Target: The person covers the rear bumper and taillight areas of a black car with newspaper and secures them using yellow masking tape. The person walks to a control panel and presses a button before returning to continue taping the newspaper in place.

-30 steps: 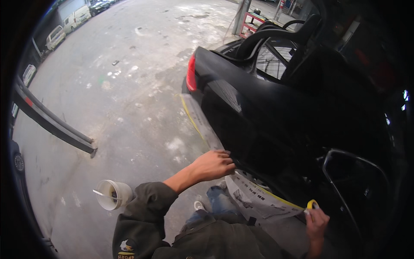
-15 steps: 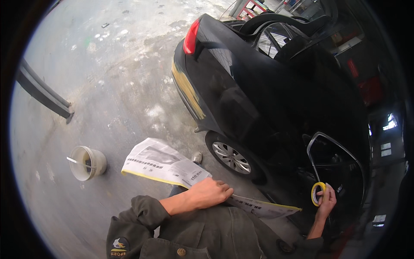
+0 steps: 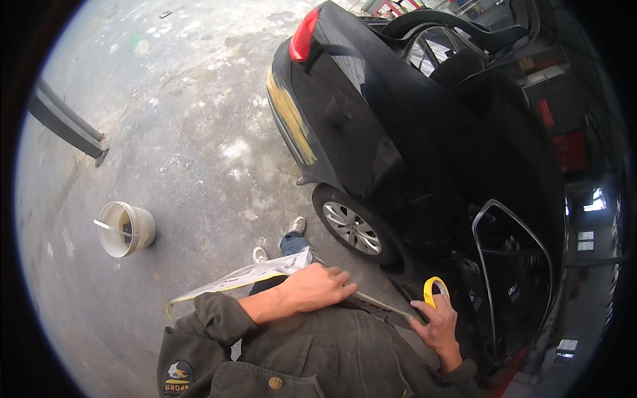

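Curled fingers of the left hand grip a printed paper sheet near its middle, its yellow-edged part reaching leftward past the sleeve. Far beyond them to the left, a grey post meets the concrete floor, which is scuffed and blotched with white. Nearer, left of those fingers, stands a whitish bucket with a pale bar across its mouth. Just ahead of them is a shoe; past it, a black car shows a tan streaked patch, a red tail light and a silver-spoked wheel. Rightward, the right hand clasps a yellow tape roll; its thumb and a fingertip come to the sheet's right end, though I cannot tell whether they pinch it. Right of these fingers curves bright trim; farther off, bright patches dot a dim area.
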The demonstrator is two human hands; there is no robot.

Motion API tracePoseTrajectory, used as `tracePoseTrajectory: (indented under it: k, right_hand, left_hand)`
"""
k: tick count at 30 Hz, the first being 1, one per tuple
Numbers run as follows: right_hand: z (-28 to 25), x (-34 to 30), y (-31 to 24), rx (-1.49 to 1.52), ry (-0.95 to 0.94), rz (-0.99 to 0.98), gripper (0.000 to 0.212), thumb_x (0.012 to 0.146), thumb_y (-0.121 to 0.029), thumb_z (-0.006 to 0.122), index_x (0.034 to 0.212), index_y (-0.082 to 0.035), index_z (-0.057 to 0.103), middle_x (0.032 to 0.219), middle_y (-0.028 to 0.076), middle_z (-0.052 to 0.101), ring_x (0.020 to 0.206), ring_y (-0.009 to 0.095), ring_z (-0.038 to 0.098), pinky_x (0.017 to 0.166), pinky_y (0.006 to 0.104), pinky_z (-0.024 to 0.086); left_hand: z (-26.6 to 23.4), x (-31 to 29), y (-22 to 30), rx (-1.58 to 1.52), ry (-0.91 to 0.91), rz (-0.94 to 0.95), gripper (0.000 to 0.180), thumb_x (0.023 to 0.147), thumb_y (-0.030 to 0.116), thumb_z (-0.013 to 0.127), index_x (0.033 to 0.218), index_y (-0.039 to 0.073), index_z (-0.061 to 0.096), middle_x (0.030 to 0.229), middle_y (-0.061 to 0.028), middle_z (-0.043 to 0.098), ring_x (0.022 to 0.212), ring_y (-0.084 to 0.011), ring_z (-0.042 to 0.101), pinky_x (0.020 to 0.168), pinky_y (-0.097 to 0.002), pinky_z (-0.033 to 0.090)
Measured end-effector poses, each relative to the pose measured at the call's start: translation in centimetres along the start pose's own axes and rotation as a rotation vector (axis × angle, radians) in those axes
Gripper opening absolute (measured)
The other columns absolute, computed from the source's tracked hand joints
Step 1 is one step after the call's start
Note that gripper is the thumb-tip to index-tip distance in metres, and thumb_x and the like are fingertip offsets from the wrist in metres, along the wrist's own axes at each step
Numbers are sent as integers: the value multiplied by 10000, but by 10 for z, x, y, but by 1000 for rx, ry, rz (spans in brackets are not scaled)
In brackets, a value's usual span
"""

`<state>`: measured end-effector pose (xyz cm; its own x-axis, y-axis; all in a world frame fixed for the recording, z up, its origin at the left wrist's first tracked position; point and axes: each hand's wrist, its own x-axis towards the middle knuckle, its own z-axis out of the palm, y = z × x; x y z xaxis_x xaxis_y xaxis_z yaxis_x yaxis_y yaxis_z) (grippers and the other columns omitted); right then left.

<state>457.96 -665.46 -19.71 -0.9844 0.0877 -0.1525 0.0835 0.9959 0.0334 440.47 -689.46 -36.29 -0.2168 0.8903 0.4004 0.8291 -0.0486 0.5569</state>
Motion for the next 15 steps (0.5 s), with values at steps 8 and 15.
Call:
tracePoseTrajectory:
  k: [8,15]
  right_hand:
    - [18,-12,38,43,8,62,129,705,-153,821,750,-102,712,793,86,537,787,316,578,640,431,467]
    - [10,-21,102,-18,80,199,114,698,-138,800,734,-84,705,793,103,535,795,325,579,649,441,464]
  left_hand:
    - [1,-5,-7,6,-20,-66,151,814,130,601,935,45,568,854,-75,603,832,-231,670,621,-355,572]
    - [26,-26,-40,-82,-88,-191,126,819,122,585,922,50,588,867,-89,649,863,-270,693,722,-387,568]
